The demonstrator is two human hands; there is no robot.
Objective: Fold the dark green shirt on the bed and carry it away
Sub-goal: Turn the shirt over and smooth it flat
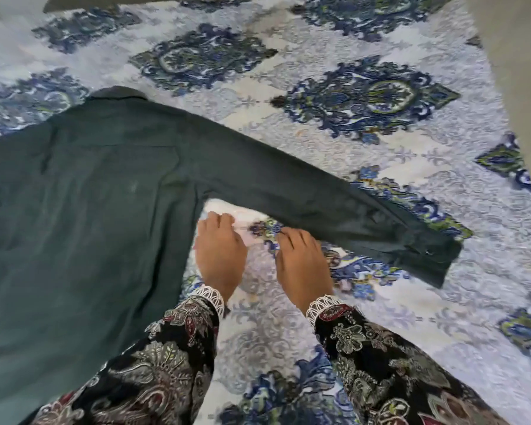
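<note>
Dark green shirt spread back-up on patterned bedspread, sleeve outstretched, ready for folding.

Left hand and right hand poised at sleeve's lower edge, fingers curled; grip unclear.

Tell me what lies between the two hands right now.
Only bare patterned bedspread shows in the head view between the left hand and right hand; the dark green shirt's sleeve passes just beyond their fingertips.

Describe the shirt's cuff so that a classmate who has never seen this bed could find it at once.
Start at the dark green shirt spread on the patterned bedspread. Follow its outstretched sleeve down to the right, past both hands. The cuff is its squared end, the only part bearing a small pale button.
</note>
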